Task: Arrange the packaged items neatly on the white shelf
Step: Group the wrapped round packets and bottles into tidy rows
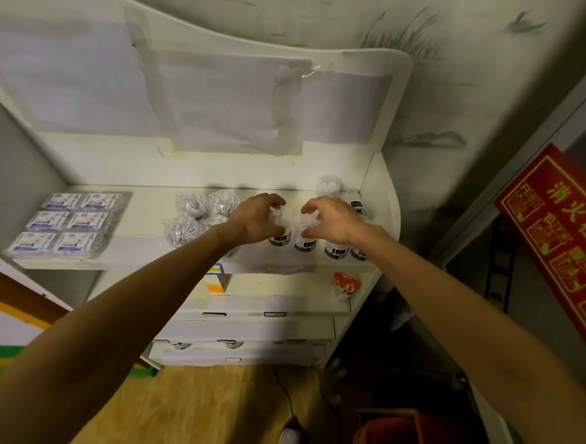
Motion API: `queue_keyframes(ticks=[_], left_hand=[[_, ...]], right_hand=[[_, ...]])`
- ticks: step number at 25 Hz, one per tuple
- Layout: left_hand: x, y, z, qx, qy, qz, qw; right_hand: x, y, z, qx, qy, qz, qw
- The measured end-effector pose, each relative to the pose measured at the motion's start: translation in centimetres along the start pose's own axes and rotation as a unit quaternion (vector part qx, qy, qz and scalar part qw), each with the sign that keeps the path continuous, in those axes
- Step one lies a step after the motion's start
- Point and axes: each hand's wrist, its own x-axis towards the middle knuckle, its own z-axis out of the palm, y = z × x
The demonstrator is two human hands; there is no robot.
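On the white shelf (139, 246) a row of clear packets with dark labels stands along the front right. My left hand (259, 218) grips the leftmost packet (279, 239) from above. My right hand (333, 221) holds the packet beside it (304, 244). Two more labelled packets (337, 251) stand to the right, and another clear packet (328, 185) stands behind near the back corner. Several clear bags of white pieces (190, 215) lie in the shelf's middle. Flat blue-and-white packs (68, 222) lie in a two-column grid at the left.
The shelf's right side panel (377, 192) stands close to the labelled packets. Below is a lower shelf with an orange pouch (345, 286) and a small box (216, 279), then drawers (250, 332). A red sign (565, 238) leans at the right; a red crate (408, 441) sits on the floor.
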Motion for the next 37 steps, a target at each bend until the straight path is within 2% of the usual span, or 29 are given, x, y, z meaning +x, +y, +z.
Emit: queue_keyframes(ticks=[4, 8, 14, 18, 22, 25, 28, 37], left_hand=[[-0.7, 0.1, 0.6, -0.047, -0.044, 0.018, 0.998], [-1.0, 0.7, 1.1, -0.032, -0.041, 0.04, 0.998], [-1.1, 0.2, 0.9, -0.044, -0.034, 0.029, 0.998], [-1.3, 0.3, 1.0, -0.046, -0.036, 0.028, 0.998], [-1.0, 1.2, 1.1, 0.01, -0.029, 0.068, 0.997], [-0.2, 2.4, 1.7, 0.028, -0.061, 0.079, 0.995], [0.5, 2.6, 3.3, 0.05, -0.09, 0.076, 0.992], [0.2, 2.6, 4.3, 0.051, -0.08, 0.059, 0.994]], right_hand=[[-0.4, 0.4, -0.9, -0.005, -0.004, -0.002, 1.0], [-0.9, 0.6, -1.0, -0.012, 0.005, -0.006, 1.0], [-1.3, 0.9, -0.2, -0.008, 0.015, 0.003, 1.0], [-2.0, 1.5, 0.4, -0.009, -0.005, -0.002, 1.0], [-3.1, 3.1, -0.6, -0.089, -0.055, -0.01, 0.995], [-3.5, 4.1, -1.4, -0.133, -0.073, -0.014, 0.988], [-3.6, 4.5, -1.1, -0.105, -0.057, -0.008, 0.993], [-3.6, 5.8, 0.4, 0.024, 0.004, 0.031, 0.999]])
